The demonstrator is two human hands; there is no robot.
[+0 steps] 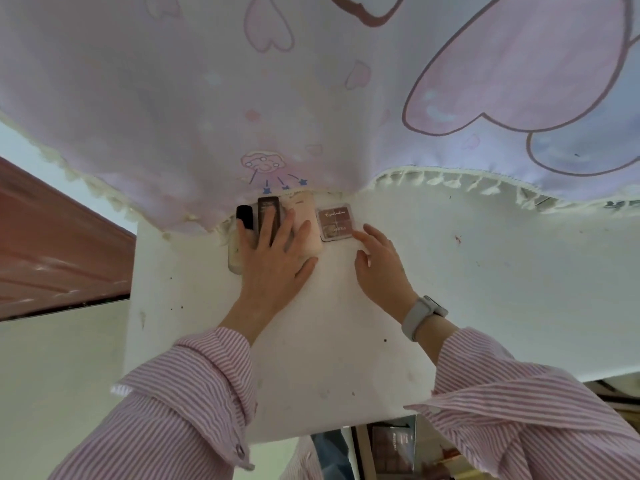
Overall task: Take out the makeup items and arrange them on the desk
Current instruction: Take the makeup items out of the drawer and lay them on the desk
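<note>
The square brown eyeshadow palette [335, 222] on the white desk [450, 271] carried cursive lettering reading "Eyeshadow" along its top; smaller print lower on its lid was too blurred to read.

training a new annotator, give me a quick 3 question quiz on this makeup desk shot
1. True or false: the eyeshadow palette lies to the right of the pink compact.
2. Which hand wears the white smartwatch? A) left B) right
3. Fill in: the left hand lies flat over the makeup items; the right hand touches the ____ with a fingertip.

Key: 1 true; 2 B; 3 eyeshadow palette
</note>
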